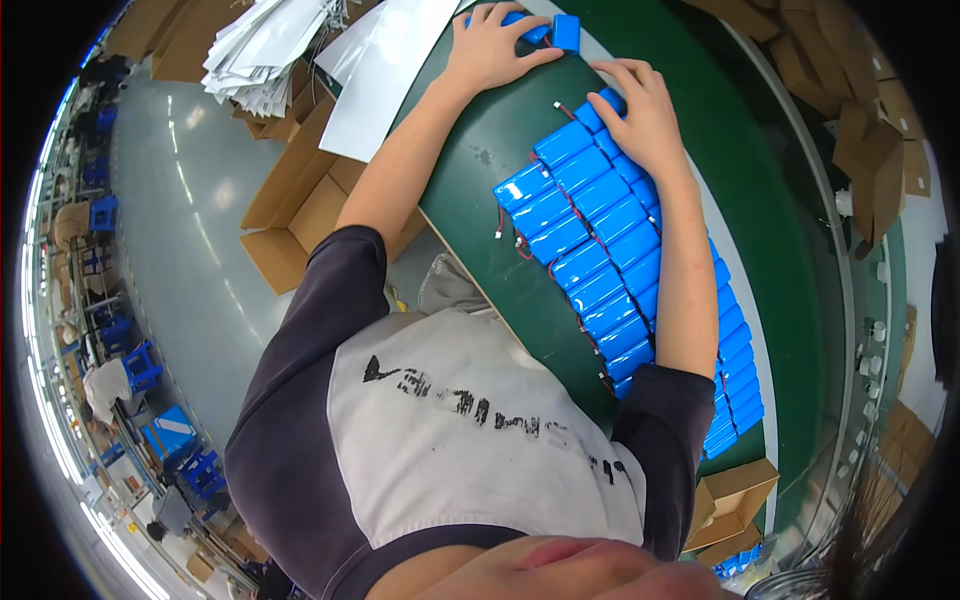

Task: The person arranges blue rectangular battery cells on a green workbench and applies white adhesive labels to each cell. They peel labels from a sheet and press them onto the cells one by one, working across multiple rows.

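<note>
The bare left hand [488,48] lies palm down at the far end of the dark green tabletop [470,165], its fingers spread over a shiny blue rectangular pack [510,19], with the thumb reaching out to the right. From my remote post I cannot tell whether those fingers grip it. A second blue block-shaped pack [566,33] stands just beyond the thumb.

I see the bare right hand [640,112] at the top of the large group of glossy blue packs [602,193], fingers bent and thumb held apart from them. The thumb is at the endmost packs; whether it presses or grips them I cannot tell.

The group runs in close, slanting rows down the tabletop, passing behind the right forearm [688,280] and showing again on its other side. Thin red and black leads [577,208] run between the rows, and I make out a small white plug [499,234] at the left edge.

Left of the tabletop I have an open brown cardboard box [268,262], with smooth white sheets [352,115] at the table's far left edge. A smaller open cardboard carton [752,482] sits near the group's lower end.
</note>
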Demonstrator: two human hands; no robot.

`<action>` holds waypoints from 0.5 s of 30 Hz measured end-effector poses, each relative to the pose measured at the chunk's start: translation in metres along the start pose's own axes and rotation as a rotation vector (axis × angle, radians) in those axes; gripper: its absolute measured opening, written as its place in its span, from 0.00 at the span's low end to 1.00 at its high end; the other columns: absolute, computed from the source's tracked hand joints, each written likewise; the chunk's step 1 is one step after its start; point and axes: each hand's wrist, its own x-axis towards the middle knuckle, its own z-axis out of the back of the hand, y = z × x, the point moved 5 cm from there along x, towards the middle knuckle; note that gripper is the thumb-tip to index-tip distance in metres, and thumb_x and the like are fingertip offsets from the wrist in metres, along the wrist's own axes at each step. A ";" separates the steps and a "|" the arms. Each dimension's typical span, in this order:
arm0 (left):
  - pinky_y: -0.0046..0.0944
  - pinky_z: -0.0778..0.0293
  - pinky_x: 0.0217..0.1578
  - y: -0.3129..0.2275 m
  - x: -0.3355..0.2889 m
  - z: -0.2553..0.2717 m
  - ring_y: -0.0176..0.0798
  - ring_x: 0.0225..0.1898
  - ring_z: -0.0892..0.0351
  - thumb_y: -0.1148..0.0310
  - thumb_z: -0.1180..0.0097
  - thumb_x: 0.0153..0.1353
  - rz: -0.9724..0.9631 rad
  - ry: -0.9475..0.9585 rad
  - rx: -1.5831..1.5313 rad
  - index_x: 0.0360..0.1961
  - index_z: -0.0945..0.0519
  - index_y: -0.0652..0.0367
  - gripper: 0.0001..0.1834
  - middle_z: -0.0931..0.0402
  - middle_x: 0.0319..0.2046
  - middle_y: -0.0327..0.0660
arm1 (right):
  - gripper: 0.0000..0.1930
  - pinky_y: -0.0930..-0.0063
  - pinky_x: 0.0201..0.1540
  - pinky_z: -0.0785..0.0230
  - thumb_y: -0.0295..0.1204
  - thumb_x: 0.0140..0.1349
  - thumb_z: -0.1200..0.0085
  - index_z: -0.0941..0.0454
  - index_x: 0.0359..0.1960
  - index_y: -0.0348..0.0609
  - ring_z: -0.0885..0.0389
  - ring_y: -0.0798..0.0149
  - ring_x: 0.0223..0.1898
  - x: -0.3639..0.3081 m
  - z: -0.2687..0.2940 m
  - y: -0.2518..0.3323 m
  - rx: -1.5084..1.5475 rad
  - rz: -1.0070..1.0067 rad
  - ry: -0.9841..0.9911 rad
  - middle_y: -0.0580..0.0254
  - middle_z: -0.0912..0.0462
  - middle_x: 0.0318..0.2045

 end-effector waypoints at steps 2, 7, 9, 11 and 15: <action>0.52 0.31 0.60 0.009 -0.010 -0.017 0.54 0.63 0.29 0.46 0.30 0.59 -0.070 0.016 -0.130 0.53 0.13 0.39 0.23 0.24 0.59 0.42 | 0.18 0.55 0.58 0.27 0.39 0.62 0.36 0.15 0.54 0.55 0.23 0.48 0.58 0.021 -0.008 0.003 -0.009 0.055 -0.022 0.54 0.19 0.54; 0.53 0.29 0.60 -0.004 -0.026 0.007 0.58 0.61 0.27 0.49 0.30 0.60 -0.204 0.070 -0.270 0.57 0.14 0.36 0.23 0.26 0.62 0.51 | 0.27 0.52 0.69 0.34 0.40 0.63 0.35 0.22 0.66 0.59 0.28 0.42 0.66 0.068 -0.061 -0.042 -0.240 0.102 0.213 0.55 0.27 0.68; 0.53 0.31 0.62 0.002 -0.037 0.010 0.59 0.61 0.28 0.46 0.30 0.57 -0.112 0.128 -0.250 0.54 0.12 0.32 0.23 0.26 0.60 0.52 | 0.24 0.52 0.67 0.32 0.42 0.62 0.35 0.19 0.61 0.59 0.27 0.42 0.64 0.081 -0.064 -0.041 -0.197 -0.020 0.240 0.53 0.27 0.67; 0.54 0.31 0.62 0.006 -0.047 0.016 0.60 0.60 0.28 0.51 0.28 0.57 -0.051 0.147 -0.341 0.54 0.12 0.35 0.23 0.26 0.60 0.54 | 0.18 0.50 0.62 0.28 0.43 0.61 0.36 0.14 0.52 0.58 0.23 0.42 0.60 0.088 -0.062 -0.032 -0.236 -0.132 0.224 0.48 0.20 0.57; 0.52 0.32 0.63 0.009 -0.052 0.017 0.60 0.60 0.27 0.62 0.30 0.61 -0.122 0.223 -0.356 0.64 0.19 0.44 0.29 0.25 0.60 0.55 | 0.15 0.52 0.57 0.23 0.38 0.58 0.40 0.14 0.46 0.50 0.19 0.42 0.56 0.075 -0.057 -0.019 -0.258 0.022 0.132 0.46 0.17 0.49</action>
